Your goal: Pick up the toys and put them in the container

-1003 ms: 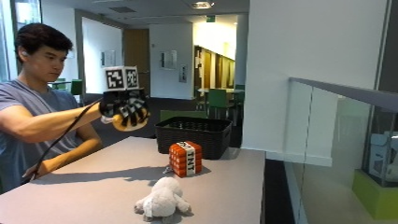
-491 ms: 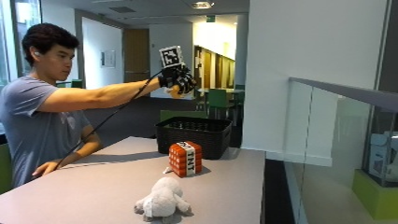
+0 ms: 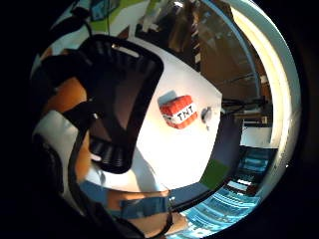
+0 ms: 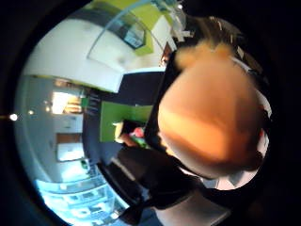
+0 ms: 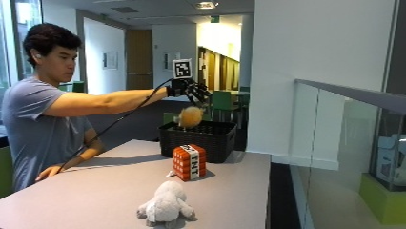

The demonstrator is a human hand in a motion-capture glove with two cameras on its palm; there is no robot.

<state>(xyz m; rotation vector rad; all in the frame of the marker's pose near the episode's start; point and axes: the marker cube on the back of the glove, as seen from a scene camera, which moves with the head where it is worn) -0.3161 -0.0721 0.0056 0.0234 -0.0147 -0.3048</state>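
- Your gloved right hand (image 5: 190,90) is stretched out above the black container (image 5: 198,138) at the far end of the tabletop (image 5: 95,191), fingers spread and pointing down, holding nothing.
- Half a second ago that hand was higher and closed round the orange plush toy (image 5: 189,117); now the toy is out of your grasp and in the air just below the hand, right over the container's open top.
- The thumb side palm view shows the same toy close under the palm, with the container's dark rim beside it, so it looks set to land inside. That would make the first toy delivered.
- Two toys are left on the tabletop: the red TNT block (image 5: 189,162) stands just in front of the container, and the white plush animal (image 5: 166,204) lies nearer the camera, well apart from the container.
- Your bare hand (image 5: 47,172) rests on the tabletop at the left edge, away from all the toys.
- Judging by position, the TNT block is the closer one to fetch next.
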